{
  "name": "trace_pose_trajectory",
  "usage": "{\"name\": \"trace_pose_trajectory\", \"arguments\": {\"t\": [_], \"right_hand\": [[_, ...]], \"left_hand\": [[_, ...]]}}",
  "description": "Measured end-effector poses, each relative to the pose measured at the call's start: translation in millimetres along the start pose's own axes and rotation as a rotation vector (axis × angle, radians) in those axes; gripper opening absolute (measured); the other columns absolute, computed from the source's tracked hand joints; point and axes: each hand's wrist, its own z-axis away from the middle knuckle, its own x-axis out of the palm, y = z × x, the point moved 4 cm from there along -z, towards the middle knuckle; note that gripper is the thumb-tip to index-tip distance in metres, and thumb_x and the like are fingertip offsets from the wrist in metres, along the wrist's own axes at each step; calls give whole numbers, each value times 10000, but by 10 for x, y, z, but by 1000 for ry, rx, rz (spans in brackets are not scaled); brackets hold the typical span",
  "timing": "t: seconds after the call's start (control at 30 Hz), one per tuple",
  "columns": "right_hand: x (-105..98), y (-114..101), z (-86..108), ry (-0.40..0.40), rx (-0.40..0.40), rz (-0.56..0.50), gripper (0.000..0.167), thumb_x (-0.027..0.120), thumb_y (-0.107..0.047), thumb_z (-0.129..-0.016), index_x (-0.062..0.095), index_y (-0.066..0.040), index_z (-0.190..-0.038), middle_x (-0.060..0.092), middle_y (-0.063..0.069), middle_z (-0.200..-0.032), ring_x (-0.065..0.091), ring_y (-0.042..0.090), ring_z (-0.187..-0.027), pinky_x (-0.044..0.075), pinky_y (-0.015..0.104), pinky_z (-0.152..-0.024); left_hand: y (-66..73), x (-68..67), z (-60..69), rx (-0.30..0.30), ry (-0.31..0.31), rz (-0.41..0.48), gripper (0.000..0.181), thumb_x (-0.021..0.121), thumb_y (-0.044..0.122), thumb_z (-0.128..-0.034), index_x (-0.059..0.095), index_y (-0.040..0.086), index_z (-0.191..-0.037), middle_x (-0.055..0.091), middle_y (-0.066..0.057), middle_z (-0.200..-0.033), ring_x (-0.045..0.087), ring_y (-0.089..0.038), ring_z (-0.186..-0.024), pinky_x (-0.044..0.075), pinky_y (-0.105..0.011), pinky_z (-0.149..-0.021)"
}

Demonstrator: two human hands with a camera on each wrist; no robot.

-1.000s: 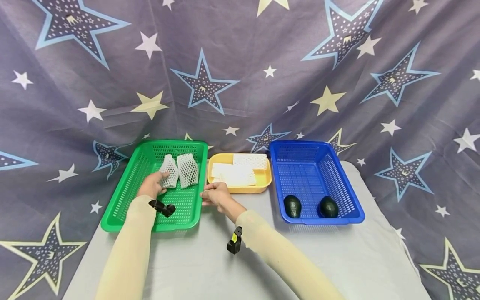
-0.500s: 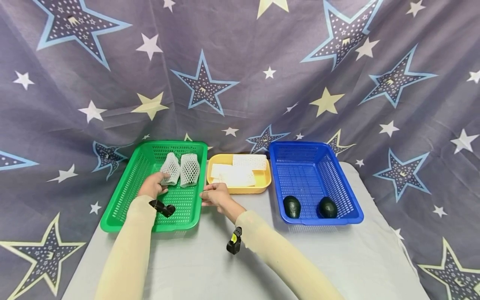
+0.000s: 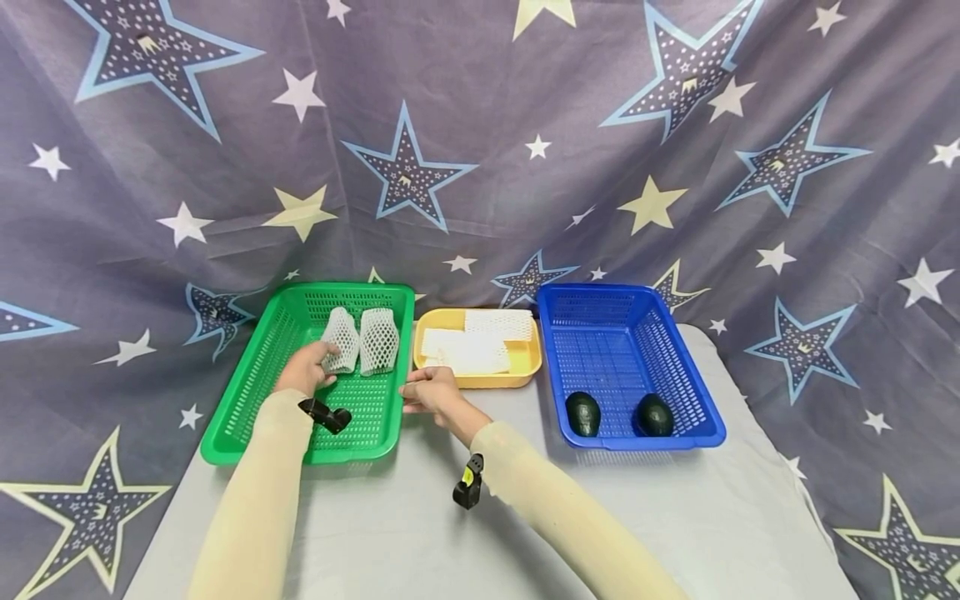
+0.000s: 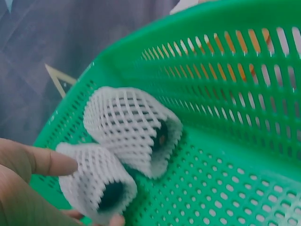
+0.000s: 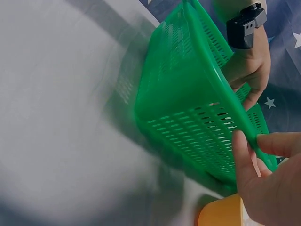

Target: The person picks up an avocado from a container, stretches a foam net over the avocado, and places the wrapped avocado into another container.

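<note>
My left hand [image 3: 306,369] reaches into the green basket [image 3: 375,425] and holds a dark avocado in a white foam net [image 3: 342,342]. In the left wrist view the thumb [image 4: 56,162] lies on one side of this net [image 4: 89,172], with fingertips at the other side. Beside it lies a second netted avocado [image 4: 124,122]; dark skin shows through both sleeves' open ends. My right hand [image 3: 435,393] pinches the green basket's right rim. In the right wrist view, thumb and fingers of that hand [image 5: 270,183] sit on either side of the rim.
Between the baskets stands a yellow tray [image 3: 495,381] with white foam nets [image 3: 498,323]. At the right is a blue basket [image 3: 622,358] holding two bare avocados, one on the left [image 3: 582,414] and one on the right [image 3: 654,415]. A star-patterned cloth hangs behind the table [image 3: 420,533].
The second netted avocado has shifted slightly right in the green basket, and the held one has tilted a little. Both hands have stayed nearly in place.
</note>
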Motion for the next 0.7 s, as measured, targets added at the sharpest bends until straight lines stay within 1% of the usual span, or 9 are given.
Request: {"name": "trace_pose_trajectory", "arguments": {"t": [0.03,0.13,0.2,0.27,0.33,0.37,0.43,0.57,0.7], "right_hand": [[0,7,-7,-1,3,-3,239,693,57,-900,647,57,-1135,662,53,-827,689,133,-705,634,386,-817],[-4,30,-19,-5,11,-11,219,695,47,-905,657,37,-1121,677,59,-828,697,137,-702,613,431,-877],[-6,42,-22,-10,11,-21,215,697,43,-906,662,30,-1118,690,68,-842,704,143,-710,602,448,-902],[-9,44,-16,-17,12,-27,221,698,40,-908,664,29,-1126,697,74,-846,707,144,-716,602,447,-902],[-13,43,-9,-23,15,-38,234,698,42,-906,662,36,-1137,698,76,-842,705,145,-713,605,442,-900],[-15,41,-6,-25,16,-42,239,697,43,-907,661,38,-1143,697,75,-840,703,144,-711,606,440,-900],[-18,39,0,-29,18,-46,242,696,44,-909,660,40,-1148,698,71,-833,700,139,-706,606,440,-902],[-19,39,-2,-32,16,-49,215,694,46,-909,665,33,-1122,696,63,-820,694,134,-694,615,427,-883],[-19,46,-1,-25,5,-44,193,691,51,-907,665,29,-1098,689,58,-813,692,137,-690,625,413,-852]], "left_hand": [[5,5,0,1,3,-21,712,416,131,-1019,69,26,-1631,9,-163,-1706,317,-287,-1380,391,-426,-1116],[51,28,54,13,32,-74,731,410,146,-986,82,21,-1628,-22,-160,-1703,281,-337,-1326,364,-425,-1060],[105,65,118,30,49,-71,731,419,147,-976,106,24,-1625,-9,-144,-1705,265,-318,-1326,341,-399,-1097],[172,112,165,50,67,-13,733,432,119,-961,130,33,-1624,9,-111,-1708,245,-293,-1397,298,-371,-1187],[240,161,208,68,84,63,746,451,92,-953,134,40,-1626,-7,-81,-1717,138,-250,-1525,236,-360,-1258],[272,184,231,74,89,89,760,460,84,-949,121,40,-1628,-21,-70,-1721,44,-218,-1562,195,-367,-1281],[324,217,271,78,104,121,790,476,79,-935,98,39,-1628,-26,-67,-1721,13,-225,-1580,179,-363,-1286],[373,244,317,81,115,117,810,487,91,-927,79,34,-1624,-21,-78,-1719,7,-244,-1582,141,-377,-1291],[360,241,342,74,93,156,802,479,91,-944,63,47,-1628,-53,-58,-1721,-24,-218,-1581,108,-359,-1292]]}}
